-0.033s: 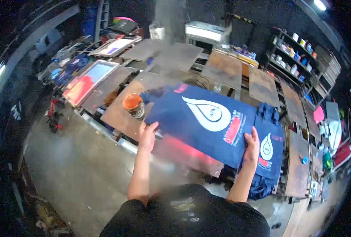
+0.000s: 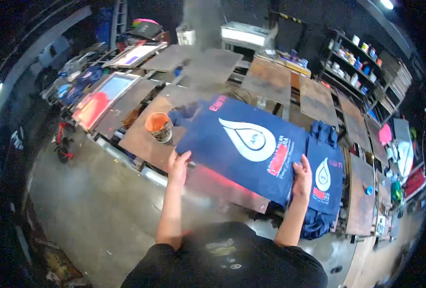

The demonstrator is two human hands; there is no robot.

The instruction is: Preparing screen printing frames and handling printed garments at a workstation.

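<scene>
Both hands hold a navy fabric bag [image 2: 208, 144] spread out and slightly tilted, printed with a white droplet emblem, small pink marks and a red block. My left hand [image 2: 178, 165] grips its lower-left corner, and my right hand [image 2: 301, 177] grips its right side. To the right lies a pile of similar navy bags [image 2: 325, 187]. A round tin [image 2: 160, 137] with an orange rim and inside stands on a board [image 2: 138, 144] at the left, beside a dark cloth [image 2: 184, 113]. Beneath the held bag shows a red-stained board [image 2: 227, 192].
Rows of flat boards [image 2: 313, 101] on metal frames surround the work spot. Stained printing screens [image 2: 100, 101] lie at the left, near a red wheeled object [image 2: 62, 144]. A shelf of containers [image 2: 354, 62] stands at the back right. Concrete floor [image 2: 88, 206] spans the lower left.
The view has shifted slightly, so the surroundings sit a little higher. The held bag has moved slightly, showing more of its pink marking at the top. Both hands keep their grip.
</scene>
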